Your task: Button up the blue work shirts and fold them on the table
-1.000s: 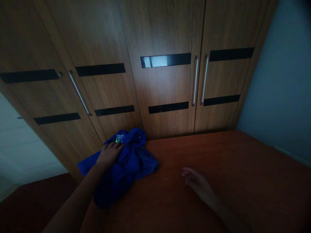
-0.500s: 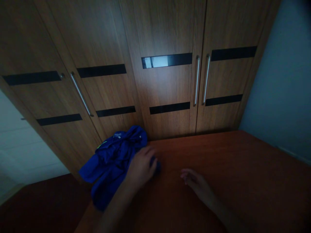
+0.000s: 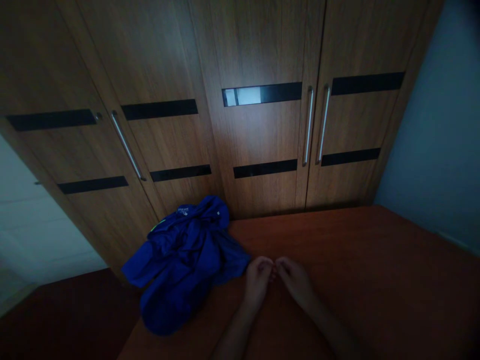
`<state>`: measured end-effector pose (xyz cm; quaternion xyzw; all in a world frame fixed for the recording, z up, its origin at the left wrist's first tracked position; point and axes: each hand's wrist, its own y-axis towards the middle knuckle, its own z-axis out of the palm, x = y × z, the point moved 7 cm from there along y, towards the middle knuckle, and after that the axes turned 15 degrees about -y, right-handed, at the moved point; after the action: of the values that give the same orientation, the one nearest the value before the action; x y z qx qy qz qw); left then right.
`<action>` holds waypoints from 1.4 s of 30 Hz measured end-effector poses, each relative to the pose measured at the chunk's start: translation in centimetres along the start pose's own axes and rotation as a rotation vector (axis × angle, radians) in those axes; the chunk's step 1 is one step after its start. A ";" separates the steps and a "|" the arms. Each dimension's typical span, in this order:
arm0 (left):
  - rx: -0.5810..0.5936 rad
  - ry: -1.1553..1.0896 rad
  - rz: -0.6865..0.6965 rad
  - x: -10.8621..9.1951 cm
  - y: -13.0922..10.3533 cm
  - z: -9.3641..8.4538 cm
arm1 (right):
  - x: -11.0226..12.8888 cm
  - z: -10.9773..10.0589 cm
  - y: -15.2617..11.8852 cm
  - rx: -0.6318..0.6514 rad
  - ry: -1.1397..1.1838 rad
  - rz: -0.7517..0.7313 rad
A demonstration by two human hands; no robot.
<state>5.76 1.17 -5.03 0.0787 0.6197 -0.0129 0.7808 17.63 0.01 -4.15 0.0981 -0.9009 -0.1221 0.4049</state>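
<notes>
A crumpled blue garment (image 3: 187,265) with small white print lies on the left part of the reddish-brown table (image 3: 356,260). One corner of it reaches right, up to the back of my left hand (image 3: 258,280). That hand is closed, its fingers curled inward. Facing it is my right hand (image 3: 296,282), likewise closed with bent fingers. The fingertips of both hands meet or nearly meet just above the tabletop. Whether anything small is pinched between them I cannot make out in the dim light.
Behind the table stands a wooden wardrobe (image 3: 262,130) with black strips and long metal handles (image 3: 308,127). A pale blue wall (image 3: 442,150) rises at the right. White drawers (image 3: 41,235) are at the far left, beside a dark floor (image 3: 71,315).
My left hand has moved right, off the top of the blue garment, to meet my right hand. The garment's right corner now lies spread out. My right hand has shifted slightly.
</notes>
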 end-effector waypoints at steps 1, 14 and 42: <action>-0.055 -0.040 0.012 -0.3 0.0 -1.0 | 0.1 0.0 -0.1 0.023 -0.005 -0.009; -0.115 0.242 0.136 -1.5 -0.8 -2.8 | 0.7 0.3 -0.5 0.090 -0.088 -0.041; 0.213 0.605 0.178 -2.4 -2.3 1.1 | 1.1 0.4 -0.8 0.110 -0.101 -0.086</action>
<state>6.05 -1.42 -2.75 0.2139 0.8093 0.0148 0.5469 16.68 -1.05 -3.82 0.1524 -0.9205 -0.0943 0.3473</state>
